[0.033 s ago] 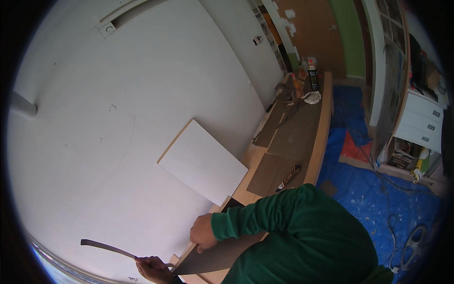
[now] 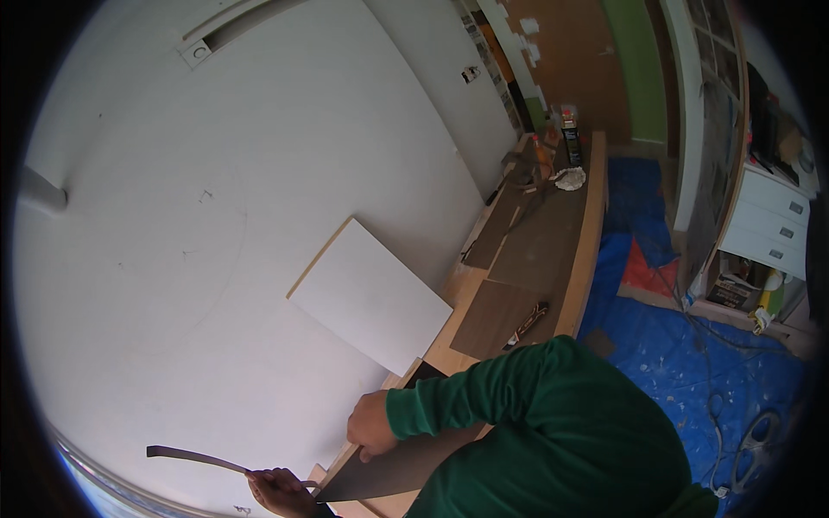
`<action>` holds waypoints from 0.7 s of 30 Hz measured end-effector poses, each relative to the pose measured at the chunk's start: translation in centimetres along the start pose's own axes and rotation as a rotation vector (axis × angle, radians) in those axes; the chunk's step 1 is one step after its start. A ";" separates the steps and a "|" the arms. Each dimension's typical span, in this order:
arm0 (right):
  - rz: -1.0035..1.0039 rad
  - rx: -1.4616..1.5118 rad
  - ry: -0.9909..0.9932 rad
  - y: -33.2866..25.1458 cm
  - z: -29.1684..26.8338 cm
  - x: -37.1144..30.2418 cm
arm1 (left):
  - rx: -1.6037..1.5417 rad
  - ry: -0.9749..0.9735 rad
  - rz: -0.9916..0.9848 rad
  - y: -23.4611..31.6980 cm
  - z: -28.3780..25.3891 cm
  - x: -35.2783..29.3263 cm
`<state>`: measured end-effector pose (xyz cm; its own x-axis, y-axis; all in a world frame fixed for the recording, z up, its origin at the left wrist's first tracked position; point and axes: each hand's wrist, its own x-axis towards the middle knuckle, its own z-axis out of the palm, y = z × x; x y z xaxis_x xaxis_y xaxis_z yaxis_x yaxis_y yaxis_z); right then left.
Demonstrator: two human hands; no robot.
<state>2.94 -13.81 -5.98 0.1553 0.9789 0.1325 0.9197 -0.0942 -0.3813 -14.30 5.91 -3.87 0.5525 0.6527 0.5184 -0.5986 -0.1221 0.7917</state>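
Note:
Near the lower edge, my left hand (image 2: 281, 492) is closed on a thin, narrow brown strip (image 2: 194, 455). The strip's free end sticks out to the left in front of the wall, bending slightly. My right hand (image 2: 373, 425) is closed over the long edge of a dark-faced board (image 2: 380, 470), fingers bent and thumb against the face. The green sleeve (image 2: 484, 393) and my body hide part of this board. Farther along, a utility knife (image 2: 527, 325) lies on a flat brown sheet (image 2: 485, 321).
A white panel (image 2: 371, 298) leans against the wall. At the bench's far end stand a dark spray can (image 2: 571, 138) and an orange bottle (image 2: 542, 155), beside a crumpled whitish lump (image 2: 570, 179). Blue sheeting (image 2: 656, 380) with cables covers the floor, near white drawers (image 2: 768, 220).
The strip's free end has dipped slightly downward. Both my hands stay in nearly the same place.

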 end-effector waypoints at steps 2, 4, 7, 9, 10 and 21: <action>0.004 -0.006 -0.006 0.0 0.0 0.1 | 0.040 -0.067 -0.026 -0.8 -0.2 0.2; 0.001 -0.034 -0.015 0.0 0.0 0.3 | 0.106 -0.175 -0.058 -1.7 -0.5 0.2; -0.008 -0.039 -0.013 0.1 0.0 0.4 | 0.325 -0.257 -0.184 -2.6 -1.3 0.1; -0.017 -0.041 0.014 0.1 0.1 0.3 | 0.450 -0.479 -0.303 -2.4 -2.4 1.0; -0.019 -0.040 0.015 0.1 0.1 0.3 | 0.513 -0.589 -0.363 -2.3 -3.0 1.5; 0.013 -0.013 -0.024 0.2 -0.1 0.3 | 0.164 -0.660 -0.442 -1.4 -4.8 1.5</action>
<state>3.20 -13.53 -5.87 0.1591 0.9816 0.1058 0.9221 -0.1095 -0.3712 -15.45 10.67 -5.74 0.9769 0.0972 0.1903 -0.1809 -0.0975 0.9787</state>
